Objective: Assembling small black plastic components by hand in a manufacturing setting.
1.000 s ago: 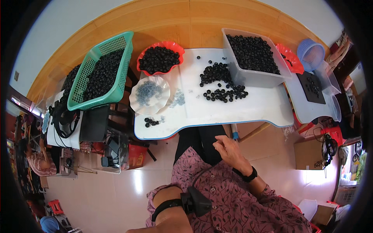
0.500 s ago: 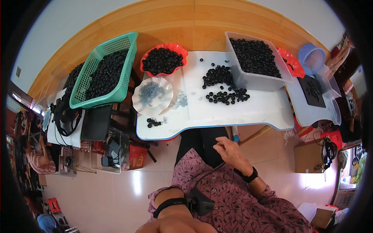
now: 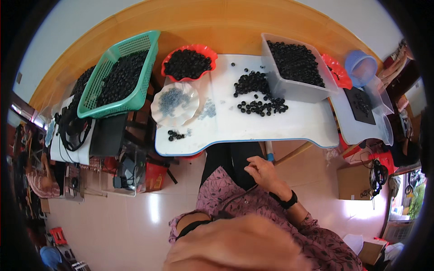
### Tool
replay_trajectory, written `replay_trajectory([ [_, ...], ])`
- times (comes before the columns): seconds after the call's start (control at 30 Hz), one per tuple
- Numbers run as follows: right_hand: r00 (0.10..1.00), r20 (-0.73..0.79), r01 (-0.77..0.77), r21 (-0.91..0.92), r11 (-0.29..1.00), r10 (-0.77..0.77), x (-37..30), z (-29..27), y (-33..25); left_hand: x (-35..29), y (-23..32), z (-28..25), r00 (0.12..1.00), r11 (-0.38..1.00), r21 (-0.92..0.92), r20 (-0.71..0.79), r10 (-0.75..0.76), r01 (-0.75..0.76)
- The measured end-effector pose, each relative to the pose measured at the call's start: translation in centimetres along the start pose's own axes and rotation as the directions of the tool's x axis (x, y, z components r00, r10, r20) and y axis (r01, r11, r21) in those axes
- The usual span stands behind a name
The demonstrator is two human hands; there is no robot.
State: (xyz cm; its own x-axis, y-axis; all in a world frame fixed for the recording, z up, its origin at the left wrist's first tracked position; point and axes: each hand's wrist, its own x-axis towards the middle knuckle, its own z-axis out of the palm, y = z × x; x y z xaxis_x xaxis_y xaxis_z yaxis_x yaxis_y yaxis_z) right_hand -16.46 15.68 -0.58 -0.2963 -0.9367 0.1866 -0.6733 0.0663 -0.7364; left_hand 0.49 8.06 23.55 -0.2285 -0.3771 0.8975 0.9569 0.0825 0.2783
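Note:
My left hand (image 3: 237,244) is raised close to the camera at the lower edge. It is large and smeared by motion, so its fingers cannot be made out. My right hand (image 3: 264,175) hovers over my lap in front of the table, its fingers loosely bent and a little apart, with nothing seen in them. A black wristband (image 3: 290,201) is on the right wrist. Ahead of both hands, the white table (image 3: 217,131) bears a loose pile of round black beads (image 3: 253,86) and a small group of similar beads (image 3: 174,135) near its front left edge.
A red scalloped bowl (image 3: 212,53) of black beads and a white wavy plate (image 3: 192,113) of small clear pieces stand at the left. Further left is a green basket (image 3: 108,108) of beads. A translucent tub (image 3: 303,94) of beads stands at the right, near a blue basket (image 3: 361,67).
My left hand has come up and to the right, nearer the camera, covering part of the patterned shirt. The whole view has shifted slightly. My right hand stays over my lap.

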Motion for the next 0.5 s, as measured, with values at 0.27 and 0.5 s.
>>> replay_trajectory([
  [0.27,0.999,0.043,-0.014,0.011,1.000,0.013,-0.2,-0.4,-0.4,0.6,-0.4,-0.8,0.979,0.970,0.210,-0.129,0.155,-0.126],
  [0.5,0.989,0.115,-0.100,0.019,0.995,0.097,-0.1,-0.5,-0.8,0.2,1.5,-1.0,0.968,0.987,0.140,-0.226,0.105,-0.075],
])
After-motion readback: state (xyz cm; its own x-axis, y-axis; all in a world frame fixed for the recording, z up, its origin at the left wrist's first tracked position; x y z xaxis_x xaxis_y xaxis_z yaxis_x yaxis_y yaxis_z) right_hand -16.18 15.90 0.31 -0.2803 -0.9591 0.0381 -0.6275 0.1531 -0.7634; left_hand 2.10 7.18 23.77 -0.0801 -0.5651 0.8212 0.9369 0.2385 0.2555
